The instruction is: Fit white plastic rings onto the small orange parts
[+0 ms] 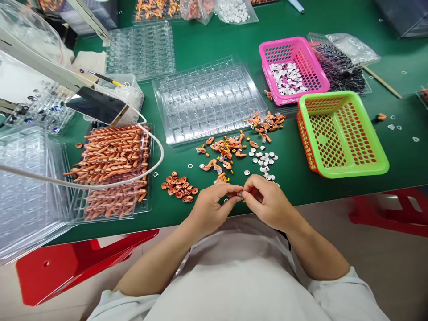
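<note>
Tiny silver-grey part (240, 194), pinched between fingertips of both hands, raised just above near edge of green counter (334, 187). Mostly hidden; shape not readable. Loose orange pieces (224, 154) and white discs (264, 159) scattered flat just beyond.

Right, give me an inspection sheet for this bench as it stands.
Surface: green mat, strewn with small parts.
Job's things: tiny part pinched between both hands; loose orange pieces and white discs just beyond.
Clutter: clear tray, filled orange tray, pink basket with discs, green basket empty.
Grippers: left hand and right hand, fingertips meeting.
Cables: white cable over the orange tray.
Surroundings: red stools below.
</note>
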`<state>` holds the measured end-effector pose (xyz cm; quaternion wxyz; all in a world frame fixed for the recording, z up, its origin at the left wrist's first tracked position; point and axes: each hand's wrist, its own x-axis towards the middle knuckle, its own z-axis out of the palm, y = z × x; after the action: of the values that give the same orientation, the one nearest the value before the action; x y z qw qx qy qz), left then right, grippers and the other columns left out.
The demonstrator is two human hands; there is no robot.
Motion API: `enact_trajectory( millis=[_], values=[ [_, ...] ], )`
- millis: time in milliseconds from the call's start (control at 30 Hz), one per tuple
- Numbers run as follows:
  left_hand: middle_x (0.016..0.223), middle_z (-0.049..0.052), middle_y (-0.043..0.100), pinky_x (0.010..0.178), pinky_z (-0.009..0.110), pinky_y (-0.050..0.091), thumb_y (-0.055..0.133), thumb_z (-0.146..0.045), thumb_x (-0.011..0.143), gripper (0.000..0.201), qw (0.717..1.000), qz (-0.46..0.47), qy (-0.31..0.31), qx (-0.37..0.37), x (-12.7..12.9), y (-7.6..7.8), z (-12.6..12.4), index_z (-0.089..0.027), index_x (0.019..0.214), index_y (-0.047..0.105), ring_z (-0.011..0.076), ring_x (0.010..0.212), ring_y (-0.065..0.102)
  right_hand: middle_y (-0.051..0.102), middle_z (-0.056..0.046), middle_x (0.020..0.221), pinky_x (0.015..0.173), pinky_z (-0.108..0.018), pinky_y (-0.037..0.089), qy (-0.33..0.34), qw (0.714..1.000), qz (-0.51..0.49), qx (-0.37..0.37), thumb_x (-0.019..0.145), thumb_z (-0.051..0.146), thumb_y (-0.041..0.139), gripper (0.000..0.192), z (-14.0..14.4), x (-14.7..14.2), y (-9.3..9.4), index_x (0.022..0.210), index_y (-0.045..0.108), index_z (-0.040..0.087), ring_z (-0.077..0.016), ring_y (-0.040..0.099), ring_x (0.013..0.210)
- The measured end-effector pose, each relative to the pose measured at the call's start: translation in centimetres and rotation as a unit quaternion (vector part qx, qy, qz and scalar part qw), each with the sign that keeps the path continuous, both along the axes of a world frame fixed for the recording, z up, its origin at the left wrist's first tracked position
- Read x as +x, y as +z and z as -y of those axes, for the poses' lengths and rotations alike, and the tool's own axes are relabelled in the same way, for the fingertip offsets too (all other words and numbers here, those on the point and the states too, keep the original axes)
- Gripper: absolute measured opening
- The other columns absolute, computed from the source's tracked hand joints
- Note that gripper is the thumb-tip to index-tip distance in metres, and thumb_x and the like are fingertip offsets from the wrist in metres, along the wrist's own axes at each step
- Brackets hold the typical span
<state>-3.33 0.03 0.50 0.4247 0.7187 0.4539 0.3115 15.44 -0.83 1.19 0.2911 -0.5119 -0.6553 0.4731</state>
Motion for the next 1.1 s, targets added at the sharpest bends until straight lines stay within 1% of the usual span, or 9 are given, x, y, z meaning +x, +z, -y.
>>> enact_trajectory(
  millis=[100,233,467,633,767,833,933,1000,1100],
  values=[
    [0.092,0.006,0.078,0.077,0.027,0.057,0.067,-0.018,0.087,0.013,0.999,0.013,0.012,-0.033,-0.2,0.2,-0.1,-0.018,0.098,0.073,0.018,0.083,0.072,0.054,0.002,0.079,0.059,-0.023,0.04,-0.006,1.0,-0.011,0.015,0.092,0.017,0.055,0.011,0.0,-0.1,0.1,0.082,0.052,0.02,-0.0104,0.05,0.066],
    [0.094,0.005,0.078,0.08,0.027,0.057,0.067,-0.018,0.086,0.014,0.998,0.034,0.009,-0.058,-0.5,0.5,-0.1,-0.018,0.097,0.074,0.0182,0.086,0.072,0.057,0.002,0.079,0.059,-0.023,0.041,-0.014,0.999,-0.029,-0.001,0.094,0.021,0.056,0.007,0.2,-0.1,0.1,0.087,0.054,0.021,-0.0115,0.052,0.068],
    [0.089,0.005,0.078,0.076,0.028,0.057,0.067,-0.016,0.085,0.014,0.998,0.05,0.017,-0.041,-0.4,0.7,0.3,-0.018,0.097,0.075,0.0182,0.081,0.072,0.059,-0.001,0.082,0.058,-0.025,0.043,-0.022,0.998,-0.046,-0.036,0.093,0.025,0.057,0.008,0.3,-0.3,0.1,0.086,0.056,0.021,-0.0138,0.055,0.07],
    [0.093,0.006,0.078,0.079,0.029,0.058,0.066,-0.016,0.086,0.014,0.997,0.05,0.028,-0.051,-0.3,0.8,0.4,-0.018,0.097,0.074,0.0189,0.085,0.072,0.059,-0.001,0.08,0.06,-0.025,0.044,-0.03,0.999,-0.013,-0.014,0.092,0.023,0.057,0.007,0.1,-0.7,0.0,0.086,0.056,0.021,-0.0143,0.056,0.071],
    [0.096,0.006,0.077,0.08,0.028,0.058,0.065,-0.019,0.087,0.015,0.995,0.046,0.023,-0.088,-0.5,1.2,0.2,-0.017,0.099,0.073,0.0189,0.088,0.073,0.058,0.0,0.079,0.059,-0.025,0.043,-0.017,1.0,0.0,0.002,0.092,0.022,0.056,0.008,-0.1,-0.7,0.1,0.084,0.056,0.021,-0.0131,0.054,0.069],
    [0.095,0.006,0.077,0.08,0.027,0.058,0.063,-0.02,0.087,0.015,0.993,0.052,0.02,-0.105,-0.6,1.4,0.2,-0.017,0.099,0.073,0.0182,0.087,0.073,0.057,0.001,0.077,0.06,-0.025,0.043,-0.002,0.999,-0.024,-0.025,0.093,0.024,0.056,0.01,-0.2,-0.5,0.1,0.084,0.057,0.021,-0.0125,0.054,0.066],
    [0.091,0.006,0.077,0.077,0.027,0.057,0.062,-0.019,0.087,0.014,0.991,0.061,0.024,-0.119,-0.7,1.4,0.2,-0.016,0.096,0.072,0.0174,0.084,0.072,0.058,0.0,0.078,0.059,-0.025,0.046,0.01,0.99,-0.106,-0.094,0.094,0.032,0.058,0.012,-0.3,0.1,-0.2,0.091,0.059,0.021,-0.0126,0.056,0.067],
    [0.087,0.006,0.075,0.074,0.026,0.057,0.061,-0.018,0.086,0.011,0.989,0.058,0.028,-0.133,-0.6,1.2,0.2,-0.016,0.092,0.07,0.0171,0.08,0.071,0.06,0.0,0.08,0.058,-0.024,0.049,-0.002,0.979,-0.154,-0.131,0.091,0.036,0.063,0.016,-0.3,0.4,-0.5,0.097,0.061,0.02,-0.0131,0.059,0.068],
    [0.083,0.005,0.074,0.072,0.027,0.058,0.061,-0.017,0.083,0.009,0.987,0.043,0.029,-0.152,-0.4,0.9,0.3,-0.016,0.089,0.068,0.0172,0.078,0.07,0.061,-0.001,0.08,0.055,-0.024,0.053,-0.031,0.97,-0.182,-0.16,0.088,0.038,0.067,0.021,-0.1,0.6,-0.8,0.098,0.063,0.02,-0.0125,0.06,0.065]
  ],
)
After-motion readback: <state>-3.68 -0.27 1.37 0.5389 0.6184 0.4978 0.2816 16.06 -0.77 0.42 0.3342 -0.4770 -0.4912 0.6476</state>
